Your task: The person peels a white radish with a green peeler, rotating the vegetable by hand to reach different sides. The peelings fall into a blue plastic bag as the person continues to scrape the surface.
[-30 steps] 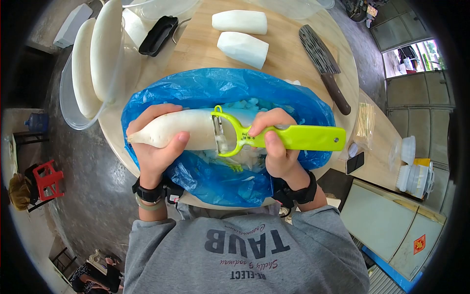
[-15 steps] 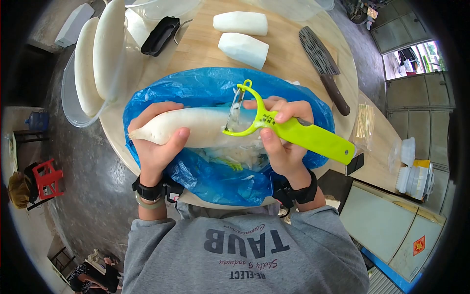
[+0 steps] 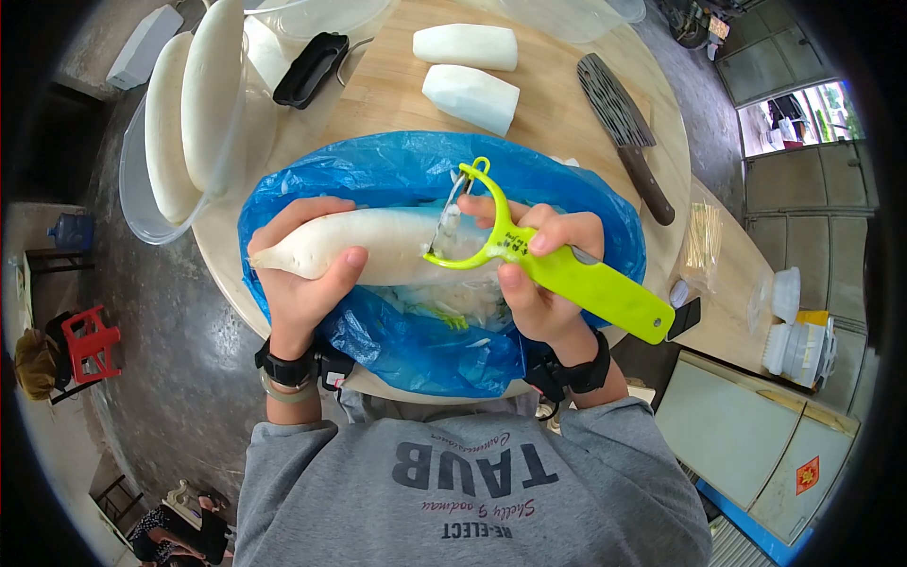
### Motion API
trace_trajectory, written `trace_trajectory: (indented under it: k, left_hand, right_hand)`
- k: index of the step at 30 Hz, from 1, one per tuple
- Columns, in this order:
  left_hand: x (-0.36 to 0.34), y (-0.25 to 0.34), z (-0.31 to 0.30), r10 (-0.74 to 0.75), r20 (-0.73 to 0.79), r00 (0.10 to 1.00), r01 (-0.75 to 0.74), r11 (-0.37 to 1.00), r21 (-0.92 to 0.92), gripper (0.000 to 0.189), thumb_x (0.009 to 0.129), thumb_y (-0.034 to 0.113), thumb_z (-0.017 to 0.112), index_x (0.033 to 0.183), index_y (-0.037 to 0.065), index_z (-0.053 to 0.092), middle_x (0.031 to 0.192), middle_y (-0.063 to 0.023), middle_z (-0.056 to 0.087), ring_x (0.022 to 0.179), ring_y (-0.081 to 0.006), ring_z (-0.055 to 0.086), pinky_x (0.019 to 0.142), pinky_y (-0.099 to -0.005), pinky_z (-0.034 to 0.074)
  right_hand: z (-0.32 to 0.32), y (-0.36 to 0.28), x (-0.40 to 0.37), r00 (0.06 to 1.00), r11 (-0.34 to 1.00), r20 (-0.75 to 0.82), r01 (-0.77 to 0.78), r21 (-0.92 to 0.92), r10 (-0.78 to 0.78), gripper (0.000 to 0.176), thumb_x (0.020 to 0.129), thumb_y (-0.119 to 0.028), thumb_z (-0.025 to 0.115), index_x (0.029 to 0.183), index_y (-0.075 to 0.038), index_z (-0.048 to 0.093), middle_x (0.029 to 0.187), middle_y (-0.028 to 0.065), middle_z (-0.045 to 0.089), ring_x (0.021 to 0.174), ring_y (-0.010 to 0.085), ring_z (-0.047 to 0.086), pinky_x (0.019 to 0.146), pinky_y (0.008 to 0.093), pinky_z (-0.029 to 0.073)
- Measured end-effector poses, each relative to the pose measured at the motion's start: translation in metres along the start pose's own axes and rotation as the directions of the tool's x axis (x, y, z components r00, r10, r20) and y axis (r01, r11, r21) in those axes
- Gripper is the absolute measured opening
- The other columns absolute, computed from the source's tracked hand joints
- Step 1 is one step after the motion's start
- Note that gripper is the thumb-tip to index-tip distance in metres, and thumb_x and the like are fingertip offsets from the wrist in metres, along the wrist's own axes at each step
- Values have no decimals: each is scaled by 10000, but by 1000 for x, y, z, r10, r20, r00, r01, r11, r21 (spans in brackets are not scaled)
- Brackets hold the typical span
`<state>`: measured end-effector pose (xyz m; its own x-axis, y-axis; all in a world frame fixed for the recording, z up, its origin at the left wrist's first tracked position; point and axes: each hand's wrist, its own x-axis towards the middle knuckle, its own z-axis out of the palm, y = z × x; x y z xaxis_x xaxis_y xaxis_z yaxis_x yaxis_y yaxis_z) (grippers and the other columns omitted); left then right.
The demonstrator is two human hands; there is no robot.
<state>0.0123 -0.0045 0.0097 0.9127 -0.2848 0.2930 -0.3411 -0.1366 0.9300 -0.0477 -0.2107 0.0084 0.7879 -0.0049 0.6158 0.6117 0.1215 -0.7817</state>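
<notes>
A long white radish [image 3: 364, 244] lies across my left hand [image 3: 307, 269], whose fingers and thumb wrap round its pointed end. My right hand [image 3: 553, 269] grips a lime-green peeler [image 3: 595, 288] by the neck of its handle. The peeler's metal blade crosses over the right part of the radish. Beneath both hands spreads a blue plastic bag [image 3: 378, 350], opened like a bowl, with pale peelings [image 3: 472, 300] inside. The radish's far right end is hidden behind the peeler and my right hand.
Two peeled radish pieces [image 3: 465, 47] and a cleaver [image 3: 624, 132] rest on a wooden board [image 3: 378, 99]. Whole radishes [image 3: 173, 132] stand in a clear tub [image 3: 142, 213] at the left. A black tray [image 3: 310, 71], skewers [image 3: 702, 236] and a phone [image 3: 684, 318] are around. A person [image 3: 165, 534] is at lower left.
The peeler has shifted slightly left along the radish, and its handle end has swung down and left. My left hand and the radish have barely moved.
</notes>
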Motion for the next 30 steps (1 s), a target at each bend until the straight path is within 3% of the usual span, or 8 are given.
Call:
trace_trajectory:
  k: [6, 9, 12, 21, 24, 27, 30]
  left_hand:
    - [0, 0, 0, -8, 8, 1000, 8, 1000, -7, 356, 627, 235, 693, 859, -18, 598, 788, -96, 626, 703, -143, 585, 633, -230, 455]
    - [0, 0, 0, -2, 6, 1000, 2, 1000, -4, 356, 626, 234, 693, 859, -18, 598, 787, -95, 626, 703, -143, 585, 635, -230, 454]
    - [0, 0, 0, 6, 4, 1000, -6, 1000, 3, 355, 626, 233, 694, 860, -16, 599, 787, -94, 627, 702, -142, 585, 635, -228, 454]
    - [0, 1, 0, 12, 4, 1000, -12, 1000, 9, 352, 632, 237, 691, 861, -15, 599, 783, -92, 628, 697, -140, 584, 631, -230, 453]
    - [0, 0, 0, 14, 3, 1000, -14, 1000, 13, 354, 632, 240, 693, 861, -15, 599, 781, -92, 627, 696, -140, 585, 631, -230, 453]
    - [0, 0, 0, 17, 1, 1000, -17, 1000, 14, 357, 632, 242, 695, 860, -15, 600, 782, -92, 627, 696, -140, 585, 631, -230, 454]
    - [0, 1, 0, 14, 3, 1000, -14, 1000, 16, 358, 631, 242, 697, 860, -15, 600, 783, -92, 627, 697, -141, 585, 632, -230, 454]
  right_hand:
    - [2, -1, -1, 1000, 996, 20, 15, 87, -17, 305, 803, -38, 569, 976, -118, 331, 812, 88, 427, 1052, 398, 493, 849, 368, 421]
    - [1, -1, -4, 999, 996, 30, -13, 91, 10, 302, 805, -45, 569, 980, -119, 334, 847, 107, 461, 1032, 371, 516, 833, 361, 432]
    - [6, -5, 1, 1000, 1000, -24, 6, -29, -7, 232, 841, -138, 534, 943, -117, 327, 771, 46, 385, 849, 352, 598, 702, 348, 504]
    - [-3, -3, -6, 999, 978, 7, 32, -205, -32, 260, 820, -134, 569, 947, -117, 342, 770, 54, 410, 737, 272, 594, 660, 341, 486]
    - [-3, -4, -7, 1000, 982, -16, -7, -188, 4, 274, 812, -138, 583, 951, -119, 347, 765, 51, 416, 704, 252, 573, 660, 342, 485]
    - [0, -3, 1, 998, 986, -9, 66, -154, -68, 264, 816, -129, 574, 952, -121, 348, 763, 53, 418, 768, 276, 588, 649, 334, 485]
    - [2, -5, 0, 999, 996, 17, 46, 75, -48, 306, 789, -20, 575, 971, -117, 349, 846, 94, 463, 945, 319, 558, 764, 359, 487]
